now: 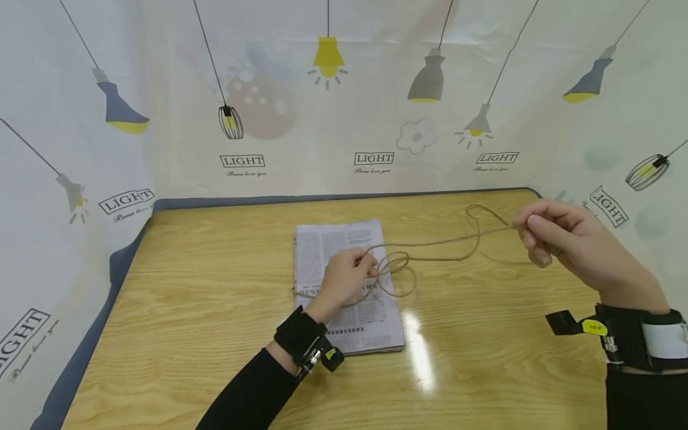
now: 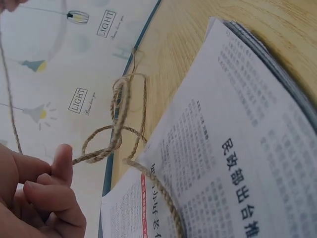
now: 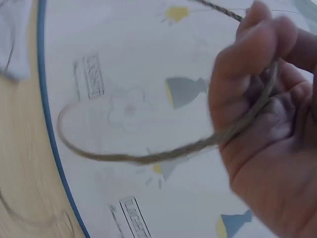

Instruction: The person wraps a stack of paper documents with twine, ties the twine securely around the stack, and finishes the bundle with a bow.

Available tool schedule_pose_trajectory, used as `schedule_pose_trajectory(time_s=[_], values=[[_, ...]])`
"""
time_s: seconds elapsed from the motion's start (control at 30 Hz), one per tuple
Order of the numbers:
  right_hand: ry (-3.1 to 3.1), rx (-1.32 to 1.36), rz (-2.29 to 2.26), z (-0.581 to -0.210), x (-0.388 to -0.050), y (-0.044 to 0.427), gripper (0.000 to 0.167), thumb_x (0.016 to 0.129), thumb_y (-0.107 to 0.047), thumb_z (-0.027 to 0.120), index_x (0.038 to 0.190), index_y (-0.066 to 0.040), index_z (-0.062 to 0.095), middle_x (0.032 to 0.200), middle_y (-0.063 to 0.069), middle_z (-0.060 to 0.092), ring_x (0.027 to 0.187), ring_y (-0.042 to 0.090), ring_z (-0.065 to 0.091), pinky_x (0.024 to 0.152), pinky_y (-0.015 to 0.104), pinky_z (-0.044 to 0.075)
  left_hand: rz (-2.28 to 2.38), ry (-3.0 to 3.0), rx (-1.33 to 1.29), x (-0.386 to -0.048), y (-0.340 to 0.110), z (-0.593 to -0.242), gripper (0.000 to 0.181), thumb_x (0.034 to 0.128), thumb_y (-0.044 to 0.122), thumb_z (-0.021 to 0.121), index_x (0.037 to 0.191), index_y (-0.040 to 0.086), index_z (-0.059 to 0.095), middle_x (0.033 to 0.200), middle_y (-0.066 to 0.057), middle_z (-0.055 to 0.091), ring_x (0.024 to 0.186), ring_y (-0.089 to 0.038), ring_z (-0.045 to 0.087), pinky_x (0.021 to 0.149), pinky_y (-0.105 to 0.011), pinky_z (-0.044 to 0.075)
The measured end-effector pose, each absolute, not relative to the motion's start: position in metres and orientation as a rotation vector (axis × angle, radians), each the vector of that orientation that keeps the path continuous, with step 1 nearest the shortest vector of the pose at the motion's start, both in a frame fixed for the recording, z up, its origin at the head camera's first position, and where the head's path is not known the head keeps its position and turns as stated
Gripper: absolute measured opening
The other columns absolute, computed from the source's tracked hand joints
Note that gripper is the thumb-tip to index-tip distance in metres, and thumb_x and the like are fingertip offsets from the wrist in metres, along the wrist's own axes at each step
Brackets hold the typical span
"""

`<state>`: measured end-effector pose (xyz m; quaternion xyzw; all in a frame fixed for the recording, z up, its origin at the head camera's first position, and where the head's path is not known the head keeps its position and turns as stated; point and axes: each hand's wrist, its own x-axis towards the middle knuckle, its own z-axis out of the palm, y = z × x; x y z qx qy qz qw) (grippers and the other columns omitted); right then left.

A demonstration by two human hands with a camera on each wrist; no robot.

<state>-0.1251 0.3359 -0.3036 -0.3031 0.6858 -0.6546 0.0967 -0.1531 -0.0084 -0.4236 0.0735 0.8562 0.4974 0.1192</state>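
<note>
A stack of folded newspapers (image 1: 344, 331) lies on the table. Thin brown twine (image 1: 441, 242) crosses the top sheet and forms loose loops by its right edge. My left hand (image 1: 346, 276), over the middle of the stack, pinches the twine; in the left wrist view the strand (image 2: 94, 157) comes out between thumb and fingers. Raised at the right, my right hand (image 1: 570, 239) pinches the same twine, which runs fairly straight between both hands. A slack curve of twine (image 3: 148, 158) hangs from the right palm in the right wrist view.
The wooden table (image 1: 204, 334) has a light reflection right of the stack. A white curtain (image 1: 333, 119) printed with lamps stands around the back and sides, its dark border along the table's edge. Each wrist wears a black strap (image 1: 303, 334) with a small device.
</note>
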Motion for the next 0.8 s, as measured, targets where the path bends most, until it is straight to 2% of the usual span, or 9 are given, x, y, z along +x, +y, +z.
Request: schedule_pose_trajectory(time_s=[0.1, 0.17, 0.2, 0.3, 0.37, 0.43, 0.6, 0.7, 0.8], values=[[1.544, -1.084, -2.122, -0.300, -0.130, 0.329, 0.051, 0.100, 0.013, 0.006, 0.136, 0.016, 0.041, 0.120, 0.018, 0.064, 0.087, 0.025, 0.065, 0.075, 0.033, 0.053, 1.411, 2.484, 0.290, -0.152, -0.007, -0.425, 0.033, 0.1034, 0.029, 0.045, 0.100, 0.011, 0.073, 0.085, 0.000, 0.073, 0.060, -0.015, 0.055, 0.059, -0.025, 0.039], [1.423, -1.122, -2.140, -0.296, -0.133, 0.319, 0.052, 0.099, 0.015, 0.004, 0.141, 0.016, 0.035, 0.133, 0.021, 0.058, 0.107, 0.029, 0.066, 0.090, 0.035, 0.053, 1.374, 2.484, 0.357, -0.151, -0.005, -0.425, 0.033, 0.1035, 0.029, 0.045, 0.099, 0.011, 0.073, 0.086, 0.000, 0.073, 0.052, -0.013, 0.042, 0.053, -0.024, 0.032], [1.406, -1.117, -2.142, -0.294, -0.134, 0.313, 0.052, 0.098, 0.015, 0.005, 0.143, 0.015, 0.032, 0.137, 0.021, 0.056, 0.111, 0.030, 0.065, 0.090, 0.035, 0.054, 1.350, 2.488, 0.384, -0.151, -0.004, -0.426, 0.032, 0.1034, 0.029, 0.046, 0.100, 0.012, 0.072, 0.087, 0.000, 0.072, 0.050, -0.013, 0.036, 0.051, -0.024, 0.030], [1.457, -1.039, -2.165, -0.291, -0.138, 0.293, 0.049, 0.099, 0.015, 0.011, 0.144, 0.013, 0.032, 0.137, 0.019, 0.056, 0.103, 0.027, 0.069, 0.073, 0.031, 0.057, 1.305, 2.482, 0.443, -0.150, -0.002, -0.425, 0.029, 0.1033, 0.029, 0.046, 0.114, 0.014, 0.069, 0.088, 0.001, 0.072, 0.057, -0.010, 0.046, 0.055, -0.024, 0.036], [1.476, -0.978, -2.187, -0.292, -0.142, 0.278, 0.047, 0.101, 0.014, 0.015, 0.142, 0.011, 0.037, 0.132, 0.016, 0.060, 0.093, 0.023, 0.070, 0.057, 0.027, 0.053, 1.292, 2.464, 0.471, -0.150, -0.005, -0.423, 0.031, 0.1032, 0.029, 0.047, 0.126, 0.015, 0.062, 0.091, 0.001, 0.073, 0.064, -0.010, 0.054, 0.058, -0.025, 0.040], [1.457, -0.928, -2.219, -0.292, -0.146, 0.262, 0.044, 0.102, 0.011, 0.019, 0.139, 0.009, 0.044, 0.125, 0.013, 0.064, 0.084, 0.019, 0.070, 0.050, 0.025, 0.049, 1.304, 2.456, 0.491, -0.149, -0.009, -0.420, 0.034, 0.1033, 0.029, 0.045, 0.134, 0.017, 0.055, 0.095, 0.001, 0.073, 0.072, -0.010, 0.059, 0.061, -0.026, 0.043], [1.437, -0.778, -2.270, -0.294, -0.158, 0.225, 0.033, 0.103, 0.004, 0.034, 0.127, 0.002, 0.057, 0.113, 0.007, 0.068, 0.079, 0.015, 0.071, 0.053, 0.023, 0.054, 1.378, 2.465, 0.651, -0.149, -0.018, -0.403, 0.034, 0.1052, 0.033, 0.040, 0.136, 0.024, 0.053, 0.104, 0.003, 0.067, 0.078, -0.013, 0.061, 0.066, -0.028, 0.047], [1.534, -0.618, -2.282, -0.298, -0.167, 0.203, 0.025, 0.102, -0.003, 0.045, 0.122, -0.004, 0.060, 0.108, 0.003, 0.069, 0.078, 0.013, 0.071, 0.056, 0.023, 0.055, 1.444, 2.435, 0.800, -0.148, -0.019, -0.392, 0.039, 0.1042, 0.036, 0.044, 0.141, 0.026, 0.047, 0.103, 0.003, 0.062, 0.074, -0.014, 0.058, 0.064, -0.027, 0.047], [1.616, -0.487, -2.297, -0.305, -0.174, 0.183, 0.022, 0.100, -0.007, 0.051, 0.120, -0.009, 0.061, 0.106, 0.002, 0.069, 0.080, 0.012, 0.071, 0.062, 0.025, 0.057, 1.489, 2.400, 0.857, -0.145, -0.020, -0.384, 0.050, 0.1004, 0.037, 0.053, 0.147, 0.023, 0.039, 0.095, 0.003, 0.057, 0.069, -0.012, 0.053, 0.062, -0.024, 0.044]])
